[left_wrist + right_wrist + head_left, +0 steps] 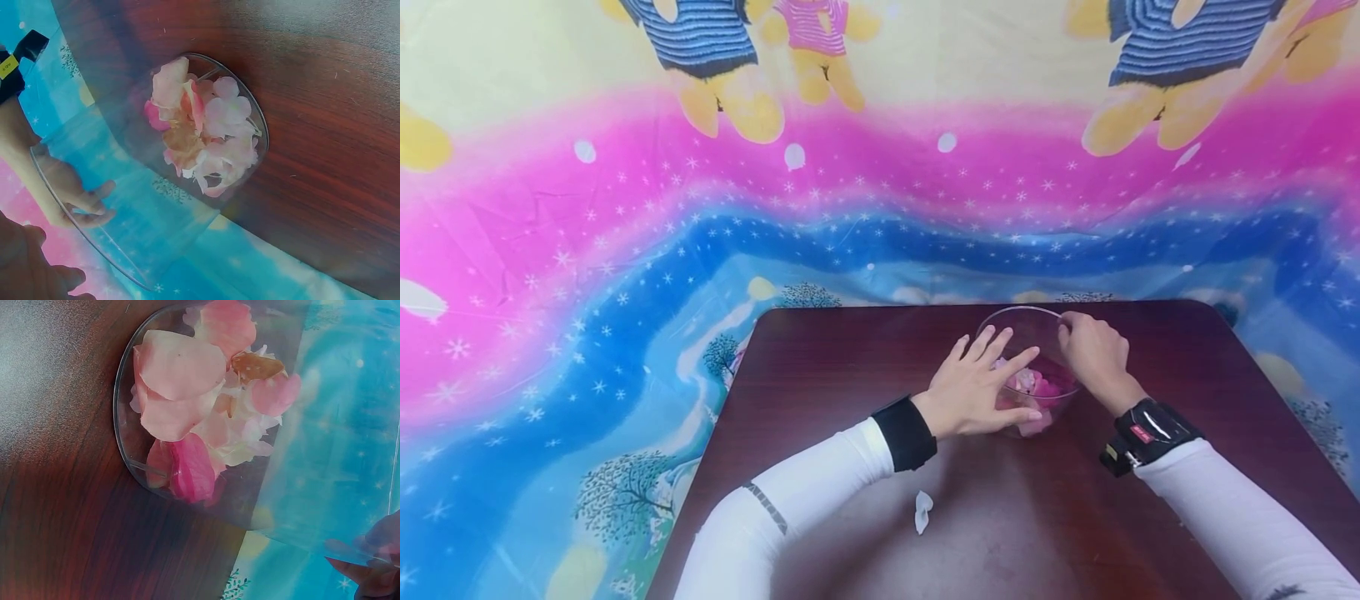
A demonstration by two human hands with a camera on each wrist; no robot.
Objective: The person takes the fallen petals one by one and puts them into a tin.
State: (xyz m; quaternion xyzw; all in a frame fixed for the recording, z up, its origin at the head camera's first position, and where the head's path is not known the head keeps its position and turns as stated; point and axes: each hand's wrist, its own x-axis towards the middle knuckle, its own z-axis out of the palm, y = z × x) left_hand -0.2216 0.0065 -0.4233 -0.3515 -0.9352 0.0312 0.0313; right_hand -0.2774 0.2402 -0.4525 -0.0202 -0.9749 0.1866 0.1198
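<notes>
A clear container (1021, 307) stands on the table, its rim uppermost. Pink, white and brownish petals (206, 131) lie in its bottom, and one deep magenta petal (192, 469) shows among them in the right wrist view. My right hand (1097, 357) grips the rim at the right side, fingers curled over it. Spread fingers mark my left hand (976, 385), which is at the near left of the container and holds nothing; whether it touches the wall I cannot tell. On the table nearer to me is a small white petal (922, 512).
The dark reddish-brown table (820, 367) has rounded far corners. Behind it and along its left side hangs a colourful cloth (647, 250) with printed bears and snowflakes. The container stands toward the table's far edge.
</notes>
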